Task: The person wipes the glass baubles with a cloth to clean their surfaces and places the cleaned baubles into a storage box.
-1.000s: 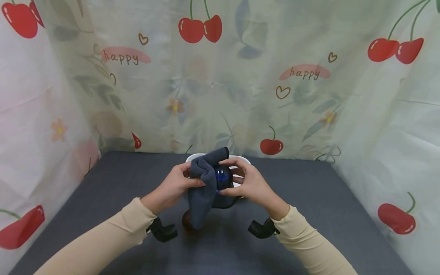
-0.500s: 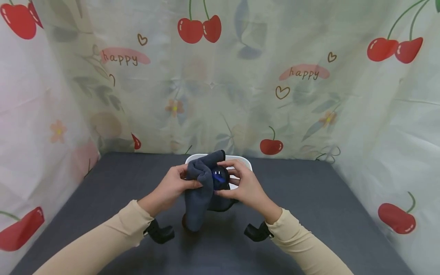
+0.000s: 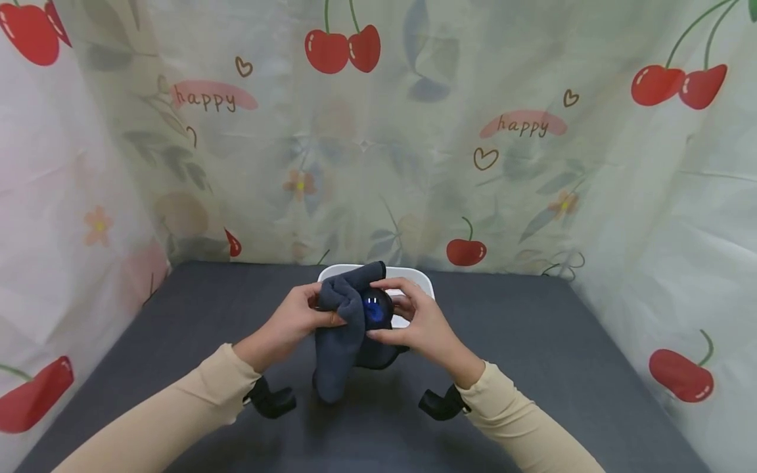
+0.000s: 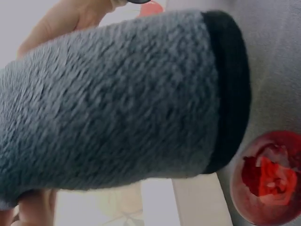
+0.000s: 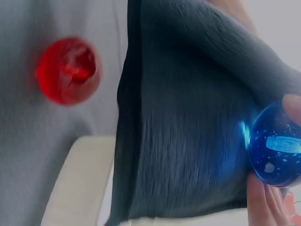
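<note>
Now, look between the two hands: a glossy blue ball (image 3: 377, 309), held by the right hand (image 3: 428, 328) with thumb on the near side and index finger over the far side, its left face right up against a grey cloth (image 3: 337, 358). And the left hand (image 3: 294, 320) has that cloth pinched, bunched up between thumb and fingers, the rest of it draping down below the grip toward the person. So both hands are busy, one on each thing, close together but not touching, as far as the head view shows. That ball looks like glass or clear plastic, hard and smooth, likely slippery and perhaps easily scratched or chipped if dropped; its weight I can't tell. Best hold, I'd say: fingertips spread round its widest part, with a face left bare for the cloth. The cloth is another story, thick, soft, fuzzy, surely light and floppy, so a gathered bunch near the ball gives the steadiest hold. Just beyond the hands sits a white container (image 3: 421, 277) on the dark surface (image 3: 508, 348), and near the hanging cloth, a red ball (image 5: 69, 70).
</note>
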### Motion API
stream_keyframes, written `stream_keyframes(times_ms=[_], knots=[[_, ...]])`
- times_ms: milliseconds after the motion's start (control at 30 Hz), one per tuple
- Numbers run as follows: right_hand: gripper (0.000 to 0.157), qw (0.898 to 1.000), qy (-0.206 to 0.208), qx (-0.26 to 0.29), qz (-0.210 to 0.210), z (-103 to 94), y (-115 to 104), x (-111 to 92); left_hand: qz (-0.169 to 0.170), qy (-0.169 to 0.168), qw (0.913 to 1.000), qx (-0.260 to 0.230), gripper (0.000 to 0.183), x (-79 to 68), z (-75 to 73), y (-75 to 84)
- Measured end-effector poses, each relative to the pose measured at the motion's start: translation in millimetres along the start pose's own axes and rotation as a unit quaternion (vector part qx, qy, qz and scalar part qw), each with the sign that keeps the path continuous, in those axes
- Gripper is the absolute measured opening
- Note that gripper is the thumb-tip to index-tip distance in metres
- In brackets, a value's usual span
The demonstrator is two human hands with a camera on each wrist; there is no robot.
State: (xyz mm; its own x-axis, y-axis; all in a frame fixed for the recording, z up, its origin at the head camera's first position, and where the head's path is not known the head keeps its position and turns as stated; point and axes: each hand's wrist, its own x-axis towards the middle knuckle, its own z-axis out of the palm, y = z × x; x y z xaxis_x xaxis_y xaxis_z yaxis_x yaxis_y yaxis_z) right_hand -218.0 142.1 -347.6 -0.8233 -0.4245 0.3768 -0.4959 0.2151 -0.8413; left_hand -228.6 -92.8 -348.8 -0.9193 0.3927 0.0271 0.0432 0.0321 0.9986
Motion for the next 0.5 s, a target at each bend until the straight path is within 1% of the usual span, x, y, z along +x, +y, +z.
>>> stream_keyframes(times_ms=[33,67,100,167,233,267,300,333,400,467,500], knots=[[0.066,1.000,0.000,0.008,0.002,0.8,-0.1,0.1,-0.007,-0.006,1.0000,-0.001,0.049,0.7,0.8,1.0],[0.066,1.000,0.002,0.006,-0.003,1.8,-0.2,0.0,-0.011,-0.012,0.9999,0.000,0.053,1.2,1.8,2.1],[0.066,1.000,0.005,-0.010,-0.015,2.6,-0.1,-0.1,-0.013,-0.016,0.9998,0.003,0.056,1.8,2.7,2.7],[0.066,0.997,0.018,-0.069,-0.037,3.7,-0.3,-0.8,-0.006,-0.015,0.9997,0.019,0.057,2.4,4.6,2.9],[0.068,0.992,0.026,-0.115,-0.048,3.5,0.3,-1.7,0.011,-0.006,0.9992,0.037,0.052,2.5,5.1,1.7],[0.068,0.991,0.027,-0.121,-0.047,3.0,0.6,-2.4,0.018,-0.002,0.9989,0.043,0.048,2.1,4.7,1.2],[0.068,0.992,0.024,-0.117,-0.035,2.3,0.7,-2.9,0.023,0.003,0.9986,0.047,0.045,1.8,4.3,0.5],[0.068,0.995,0.019,-0.095,-0.016,1.7,0.5,-3.4,0.024,0.008,0.9985,0.050,0.042,1.3,3.8,0.1],[0.066,0.999,0.009,-0.022,0.028,0.4,0.6,-3.6,0.018,0.013,0.9987,0.045,0.040,0.7,3.2,-0.1],[0.063,0.997,0.008,0.042,0.066,-0.4,0.8,-2.9,0.013,0.008,0.9991,0.041,0.046,1.0,3.9,0.4],[0.062,0.995,0.008,0.063,0.078,-0.6,0.6,-2.3,0.010,0.005,0.9992,0.039,0.051,1.4,4.7,0.6]])
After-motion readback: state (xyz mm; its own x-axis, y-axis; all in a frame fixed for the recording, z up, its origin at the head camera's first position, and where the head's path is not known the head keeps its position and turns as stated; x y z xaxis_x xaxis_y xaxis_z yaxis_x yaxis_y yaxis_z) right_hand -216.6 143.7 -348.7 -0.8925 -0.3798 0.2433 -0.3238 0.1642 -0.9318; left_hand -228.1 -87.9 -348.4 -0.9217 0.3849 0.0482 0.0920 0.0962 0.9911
